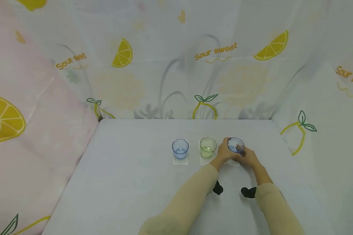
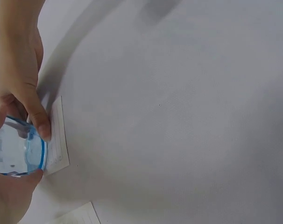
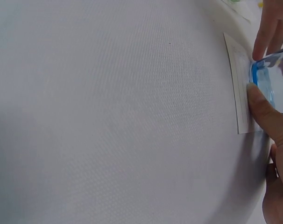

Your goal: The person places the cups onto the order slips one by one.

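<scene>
Both hands are around a clear blue glass (image 1: 236,145), the rightmost of three in the head view. My left hand (image 1: 224,151) grips its left side, and my right hand (image 1: 248,159) holds it from the right with the thumb near the base. In the left wrist view the glass base is close over a white paper card (image 2: 58,142); whether they touch, I cannot tell. The same card (image 3: 239,88) shows beside the right thumb in the right wrist view. Left of the hands stand a green glass (image 1: 208,148) and another blue glass (image 1: 180,149).
A white card (image 1: 180,162) lies under the left blue glass, and another card (image 1: 205,161) under the green one. All are on a white table (image 1: 129,169). Lemon-printed cloth (image 1: 164,65) hangs behind and at both sides.
</scene>
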